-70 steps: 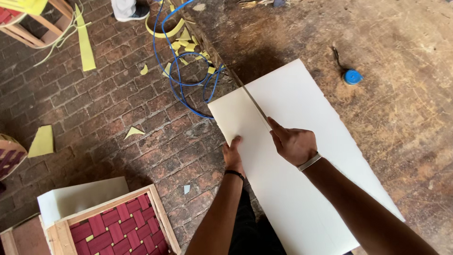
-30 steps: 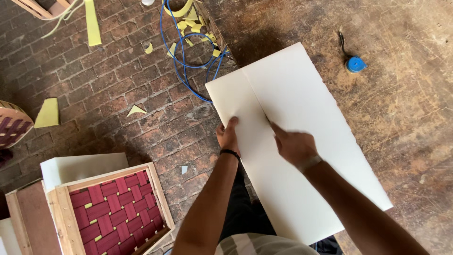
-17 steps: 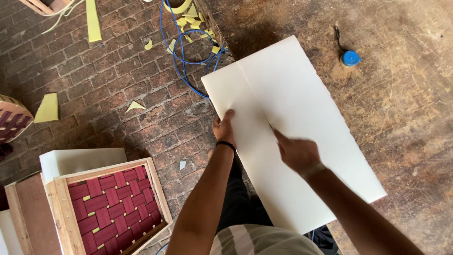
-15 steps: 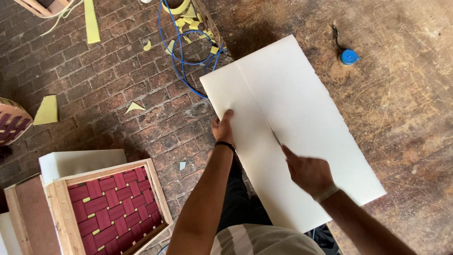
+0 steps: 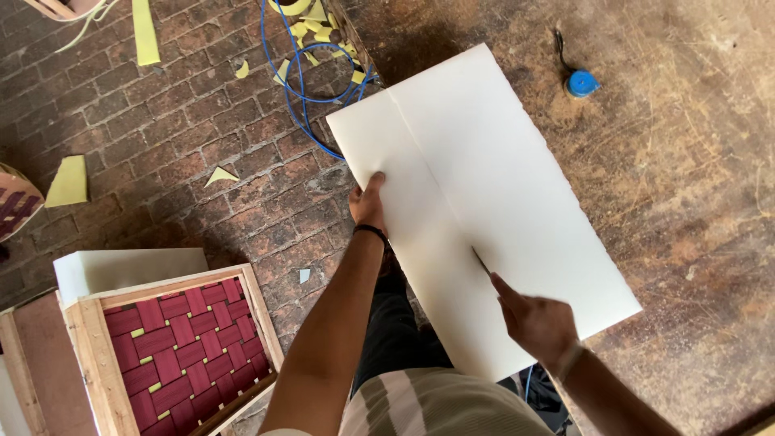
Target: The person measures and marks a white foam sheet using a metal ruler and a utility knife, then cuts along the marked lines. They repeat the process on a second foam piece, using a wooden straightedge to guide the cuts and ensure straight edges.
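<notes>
1. The white foam sheet (image 5: 484,186) lay on the worn wooden counter (image 5: 686,202), its near-left part jutting past the counter's edge over the brick floor (image 5: 161,145).
2. Bare wood lay open to the sheet's right; a small blue-capped object (image 5: 581,83) sat well beyond its far corner.
3. The left hand (image 5: 369,202) pinched the sheet's overhanging left edge, thumb on top, its grip clenched on the foam.
4. The right hand (image 5: 539,323) closed its grip on a thin blade (image 5: 480,260), whose tip sat in a straight cut line running lengthwise through the sheet.
5. A blue cable (image 5: 303,89) looped on the floor beside the sheet's far-left corner.
</notes>
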